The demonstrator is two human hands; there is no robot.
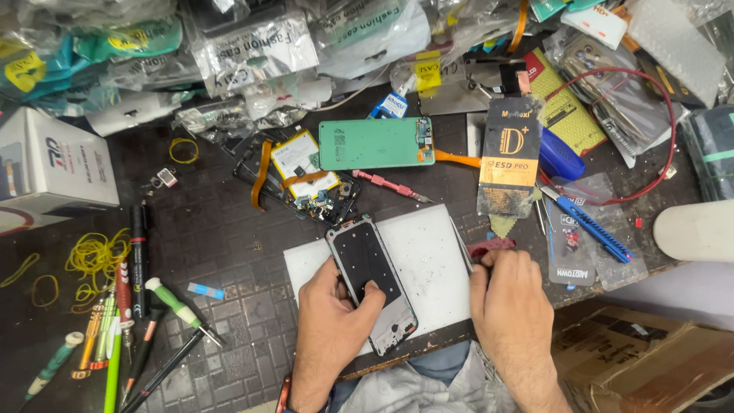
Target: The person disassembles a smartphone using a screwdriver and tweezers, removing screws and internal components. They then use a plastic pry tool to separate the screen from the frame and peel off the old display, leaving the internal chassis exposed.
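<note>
Gripping phone frame [372, 284] at white mat [428, 264] edge

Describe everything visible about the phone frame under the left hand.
The phone frame is a long rectangle with a pale metallic rim around a black inner panel. It lies flat and slanted on the white mat, its top end pointing up-left. The left hand grips its lower part, thumb pressed on the black panel.

You see bright, even overhead light, soft short shadows under your hands, white glare on the plastic bags [252, 50], sharp centre, slight edge bending
</note>
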